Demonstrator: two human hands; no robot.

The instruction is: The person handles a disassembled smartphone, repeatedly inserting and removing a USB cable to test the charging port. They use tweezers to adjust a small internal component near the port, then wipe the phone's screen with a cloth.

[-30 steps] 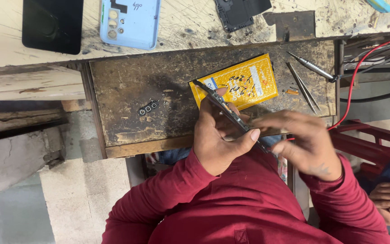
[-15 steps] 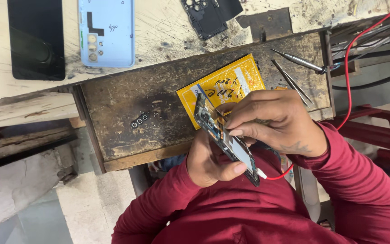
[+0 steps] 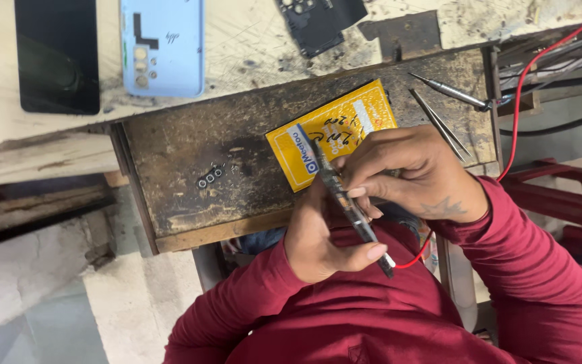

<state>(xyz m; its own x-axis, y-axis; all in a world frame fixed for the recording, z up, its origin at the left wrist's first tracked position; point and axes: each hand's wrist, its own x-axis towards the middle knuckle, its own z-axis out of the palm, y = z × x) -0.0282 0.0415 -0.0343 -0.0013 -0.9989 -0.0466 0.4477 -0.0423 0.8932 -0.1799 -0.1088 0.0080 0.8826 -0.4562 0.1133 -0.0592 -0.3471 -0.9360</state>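
Right now a phone circuit board (image 3: 345,199), held edge-on over the bench's (image 3: 190,155) front edge, is being gripped: the left hand (image 3: 321,243) is clamping its lower end, the right hand (image 3: 412,178) pinching its middle. Handling seems under way; turning it calls for a light grip. At twelve o'clock is lying a yellow card (image 3: 335,128), at two o'clock tweezers (image 3: 439,125).

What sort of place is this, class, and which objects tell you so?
Probably a phone repair bench. A light blue phone back cover and a black phone lie on the scratched worktop, with tweezers beside the yellow card.
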